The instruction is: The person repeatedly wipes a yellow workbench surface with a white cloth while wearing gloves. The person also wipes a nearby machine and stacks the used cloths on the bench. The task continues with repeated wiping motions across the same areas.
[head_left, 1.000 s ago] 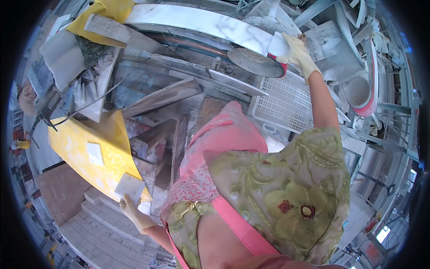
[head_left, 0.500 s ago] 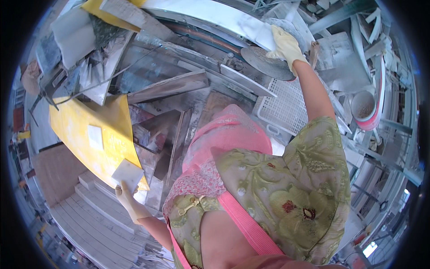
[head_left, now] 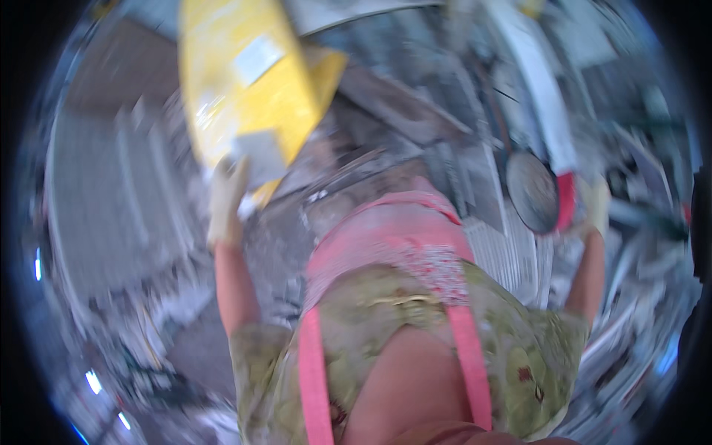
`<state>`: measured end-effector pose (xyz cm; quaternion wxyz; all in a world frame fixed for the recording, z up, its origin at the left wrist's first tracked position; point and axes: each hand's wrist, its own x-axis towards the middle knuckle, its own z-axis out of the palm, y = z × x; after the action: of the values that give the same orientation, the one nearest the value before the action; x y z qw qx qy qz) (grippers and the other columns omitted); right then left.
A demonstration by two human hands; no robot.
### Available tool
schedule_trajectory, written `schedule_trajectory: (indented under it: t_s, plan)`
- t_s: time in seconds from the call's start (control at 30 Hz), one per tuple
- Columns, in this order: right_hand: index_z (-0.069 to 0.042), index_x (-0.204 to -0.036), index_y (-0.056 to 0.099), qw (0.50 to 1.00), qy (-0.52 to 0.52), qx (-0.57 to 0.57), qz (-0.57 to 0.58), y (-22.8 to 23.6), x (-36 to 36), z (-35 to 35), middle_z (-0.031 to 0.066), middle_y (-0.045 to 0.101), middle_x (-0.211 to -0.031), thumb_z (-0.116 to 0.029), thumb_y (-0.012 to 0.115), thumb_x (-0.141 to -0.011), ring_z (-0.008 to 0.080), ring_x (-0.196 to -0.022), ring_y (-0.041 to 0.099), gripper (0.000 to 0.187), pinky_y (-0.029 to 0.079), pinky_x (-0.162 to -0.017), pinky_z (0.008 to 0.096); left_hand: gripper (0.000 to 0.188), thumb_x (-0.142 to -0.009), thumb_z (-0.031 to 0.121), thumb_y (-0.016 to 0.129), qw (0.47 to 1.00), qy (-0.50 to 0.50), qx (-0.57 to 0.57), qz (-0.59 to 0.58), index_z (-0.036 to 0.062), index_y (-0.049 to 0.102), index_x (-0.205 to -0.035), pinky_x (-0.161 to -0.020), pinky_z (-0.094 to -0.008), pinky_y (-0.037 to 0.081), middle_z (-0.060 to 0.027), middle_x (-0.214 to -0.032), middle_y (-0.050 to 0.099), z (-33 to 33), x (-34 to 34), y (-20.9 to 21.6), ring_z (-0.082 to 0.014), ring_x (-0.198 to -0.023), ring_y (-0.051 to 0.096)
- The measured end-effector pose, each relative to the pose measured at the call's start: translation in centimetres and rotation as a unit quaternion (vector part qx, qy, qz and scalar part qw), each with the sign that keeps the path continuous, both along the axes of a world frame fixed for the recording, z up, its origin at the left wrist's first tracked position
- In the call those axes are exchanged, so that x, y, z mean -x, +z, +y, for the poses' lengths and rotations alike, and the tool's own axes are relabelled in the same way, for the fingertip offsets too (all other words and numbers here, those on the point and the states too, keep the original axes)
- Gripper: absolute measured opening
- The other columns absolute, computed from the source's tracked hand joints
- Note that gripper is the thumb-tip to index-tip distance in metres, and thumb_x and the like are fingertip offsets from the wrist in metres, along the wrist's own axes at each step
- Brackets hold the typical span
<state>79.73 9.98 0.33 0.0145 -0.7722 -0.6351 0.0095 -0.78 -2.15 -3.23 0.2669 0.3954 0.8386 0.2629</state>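
Head view showed the left hand (head_left: 227, 199) pinching a grey tile (head_left: 262, 157) over the yellow sheet (head_left: 256, 96); the right hand (head_left: 596, 206) was too blurred to tell its grip. A loosened edge hold risked dropping the tile.

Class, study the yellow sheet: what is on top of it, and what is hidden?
A pale tile lies on the yellow sheet; a greyer tile in the left hand overlaps it in view. Whatever is beneath is covered.
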Motion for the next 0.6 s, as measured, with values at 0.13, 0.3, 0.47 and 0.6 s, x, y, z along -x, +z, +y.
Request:
schedule_trajectory:
  t_s: [0.13, 0.3, 0.47, 0.6]
  plan:
    - [0.004, -0.134, 0.061, 0.886, 0.074, -0.006, 0.458, 3.5, 10.7, 5.2, 0.0163, 0.069, -0.125, -0.031, 0.069, -0.091, 0.0247, -0.110, 0.068, 0.056, 0.052, -0.096, 0.0369, 0.051, -0.093, 0.039, 0.066, 0.996, 0.031, 0.022, -0.087, -0.0081, 0.065, -0.112, -0.070, -0.0383, 0.057, -0.0217, -0.095, 0.074, 1.0, -2.0, 0.8, -0.0255, -0.076, 0.074]
    - [0.002, -0.135, 0.059, 0.744, 0.269, 0.134, 0.597, 1.5, 37.9, 6.1, 0.0108, 0.067, -0.126, -0.030, 0.067, -0.093, 0.0183, -0.115, 0.063, 0.053, 0.046, -0.102, 0.0328, 0.043, -0.095, 0.033, 0.062, 0.997, 0.042, 0.014, -0.063, -0.0067, 0.064, -0.110, -0.056, -0.0323, 0.055, -0.0166, -0.084, 0.073, 3.3, -2.4, 3.8, -0.0205, -0.060, 0.072]
    - [0.001, -0.112, 0.071, 0.697, 0.254, 0.182, 0.646, -0.6, 58.6, 5.2, 0.0071, 0.072, -0.097, -0.036, 0.069, -0.086, 0.0145, -0.087, 0.062, 0.044, 0.049, -0.079, 0.0307, 0.050, -0.093, 0.039, 0.057, 0.999, 0.027, 0.017, 0.042, -0.0093, 0.064, -0.106, -0.065, -0.0371, 0.058, -0.0229, -0.079, 0.072, 5.1, -0.6, 6.0, -0.0290, -0.063, 0.073]
    - [0.001, -0.103, 0.071, 0.766, 0.391, 0.181, 0.477, -1.6, 65.6, 5.5, 0.0093, 0.072, -0.100, -0.032, 0.061, -0.092, 0.0186, -0.092, 0.068, 0.036, 0.054, -0.082, 0.0364, 0.051, -0.092, 0.038, 0.056, 0.999, 0.005, 0.023, 0.026, -0.0115, 0.064, -0.103, -0.068, -0.0387, 0.058, -0.0263, -0.081, 0.072, 5.9, 0.4, 5.5, -0.0328, -0.063, 0.073]
